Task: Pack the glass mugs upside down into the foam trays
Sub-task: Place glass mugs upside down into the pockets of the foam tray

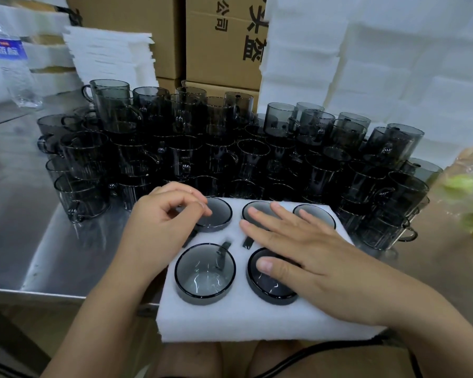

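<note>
At the near edge of the steel table (66, 255), the foam tray (230, 323) holds glass mugs (204, 271), bottoms up. The right hand (311, 255) lies flat, fingers spread over them, probably to seat them evenly; the left hand (161, 219) curls over the back-left mug (219, 214), grip unclear.

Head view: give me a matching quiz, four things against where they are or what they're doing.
1 left hand
2 right hand
3 water bottle
4 cardboard boxes

A behind the loose mugs
B fingers curled over the back-left mug in the foam tray
C far left, at the back
D flat across the foam tray

Pairs: 1-B, 2-D, 3-C, 4-A
</note>
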### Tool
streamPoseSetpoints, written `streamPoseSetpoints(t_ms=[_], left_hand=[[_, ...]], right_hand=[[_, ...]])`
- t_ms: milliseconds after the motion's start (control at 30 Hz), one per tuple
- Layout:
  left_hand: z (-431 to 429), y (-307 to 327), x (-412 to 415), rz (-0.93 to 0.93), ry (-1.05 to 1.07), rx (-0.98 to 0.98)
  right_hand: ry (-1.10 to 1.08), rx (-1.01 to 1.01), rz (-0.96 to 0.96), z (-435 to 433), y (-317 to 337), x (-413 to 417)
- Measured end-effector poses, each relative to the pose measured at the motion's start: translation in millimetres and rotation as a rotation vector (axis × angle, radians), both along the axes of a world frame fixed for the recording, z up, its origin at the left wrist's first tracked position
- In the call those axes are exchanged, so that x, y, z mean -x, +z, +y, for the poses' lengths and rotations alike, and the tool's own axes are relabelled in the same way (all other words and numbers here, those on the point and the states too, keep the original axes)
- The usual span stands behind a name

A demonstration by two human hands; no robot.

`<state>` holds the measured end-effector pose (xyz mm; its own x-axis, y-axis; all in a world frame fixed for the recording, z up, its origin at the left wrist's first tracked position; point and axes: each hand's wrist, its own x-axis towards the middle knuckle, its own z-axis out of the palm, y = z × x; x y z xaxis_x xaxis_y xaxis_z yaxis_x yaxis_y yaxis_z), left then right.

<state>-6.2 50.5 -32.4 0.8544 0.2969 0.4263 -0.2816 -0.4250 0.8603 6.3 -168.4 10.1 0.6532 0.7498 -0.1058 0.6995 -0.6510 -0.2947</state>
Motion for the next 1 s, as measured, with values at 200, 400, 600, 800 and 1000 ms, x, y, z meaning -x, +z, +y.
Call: streamPoseSetpoints(t_ms=[200, 400, 600, 800, 1000], left_hand=[[-21.7, 30.6, 19.7, 0.091, -0.057, -0.383], [-49.4, 31.2, 15.6, 0.365, -0.278, -0.792], [-46.7, 26.3, 9.1, 0.356, -0.359, -0.934], [-46.4, 27.7, 9.5, 0.385, -0.376, -0.888], [-47.9, 29.3, 11.0, 0.385, -0.377, -0.868]], right_hand=[[-0.001, -0.060, 0.029, -0.4, 0.1, 0.0], [-0.230, -0.521, 0.117, -3.4, 13.3, -8.0], [-0.381, -0.633, -0.323, 13.8, 32.9, -50.7], [-0.302, -0.111, -0.627, 35.7, 25.3, -99.9], [-0.250, -0.054, -0.690, 37.2, 16.7, -111.1]])
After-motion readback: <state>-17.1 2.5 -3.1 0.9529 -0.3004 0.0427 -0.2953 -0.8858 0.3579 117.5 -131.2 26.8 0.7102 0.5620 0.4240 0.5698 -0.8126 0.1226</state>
